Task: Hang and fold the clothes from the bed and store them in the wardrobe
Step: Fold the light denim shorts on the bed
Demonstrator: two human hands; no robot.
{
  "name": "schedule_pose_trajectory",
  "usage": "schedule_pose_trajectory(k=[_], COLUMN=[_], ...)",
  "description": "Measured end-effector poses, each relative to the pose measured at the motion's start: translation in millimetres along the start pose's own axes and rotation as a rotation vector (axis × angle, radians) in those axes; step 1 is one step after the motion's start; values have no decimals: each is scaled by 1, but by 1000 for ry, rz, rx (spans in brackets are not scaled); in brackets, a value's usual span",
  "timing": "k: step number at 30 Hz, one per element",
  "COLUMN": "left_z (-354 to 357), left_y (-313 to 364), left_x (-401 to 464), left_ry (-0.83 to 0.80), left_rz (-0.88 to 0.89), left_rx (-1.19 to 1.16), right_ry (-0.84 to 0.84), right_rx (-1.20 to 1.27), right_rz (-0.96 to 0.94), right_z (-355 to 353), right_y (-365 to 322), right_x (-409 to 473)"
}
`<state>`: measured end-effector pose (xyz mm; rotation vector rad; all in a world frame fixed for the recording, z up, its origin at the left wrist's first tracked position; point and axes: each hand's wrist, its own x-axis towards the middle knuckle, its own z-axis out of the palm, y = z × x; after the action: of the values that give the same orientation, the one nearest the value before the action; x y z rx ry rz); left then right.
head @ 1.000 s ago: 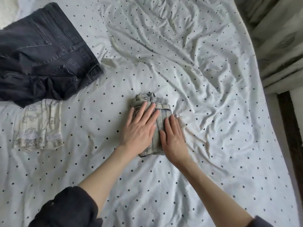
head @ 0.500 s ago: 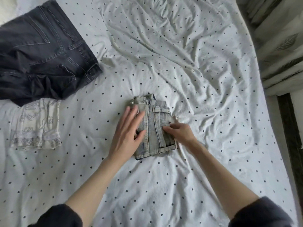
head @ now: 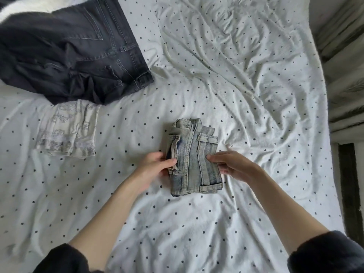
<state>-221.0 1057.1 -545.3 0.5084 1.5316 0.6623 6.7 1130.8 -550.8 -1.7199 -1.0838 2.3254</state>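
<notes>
A white sheet [head: 226,79] scattered with small dark dots covers the whole bed, its cloth soft and rumpled into long creases toward the far right. At the far left lies a heap of dark grey jeans [head: 78,54], heavy denim with pale stitching and a visible waistband, partly crumpled. Just below them, touching their lower edge, lies a folded cream garment [head: 67,129] with a faint printed pattern and a lacy hem. Near the middle of the bed sits the folded light denim piece [head: 194,156], a compact, washed-out blue-grey rectangle with belt loops and seams showing. The left hand [head: 155,170] pinches its left edge, thumb on top; the right hand [head: 234,166] grips its right edge likewise. Drab, patterned curtains [head: 344,62] hang along the right.
</notes>
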Motion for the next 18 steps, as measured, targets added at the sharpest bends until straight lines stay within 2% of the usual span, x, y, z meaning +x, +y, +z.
schedule_pose_trajectory(k=[4, 9, 13, 18], left_z=[-40, -110, -173, -228], left_y=[-20, -50, -84, -133], left_x=[-45, -126, -219, -333], left_ry=[32, 137, 263, 470], left_rz=[3, 93, 193, 300], left_rx=[-160, -309, -443, -578], right_ry=[18, -64, -230, -504], right_rx=[-149, -367, -508, -656], right_rz=[-25, -163, -280, -317], right_z=[49, 149, 253, 371], right_y=[-13, -41, -54, -60], right_x=[-14, -42, -82, -126])
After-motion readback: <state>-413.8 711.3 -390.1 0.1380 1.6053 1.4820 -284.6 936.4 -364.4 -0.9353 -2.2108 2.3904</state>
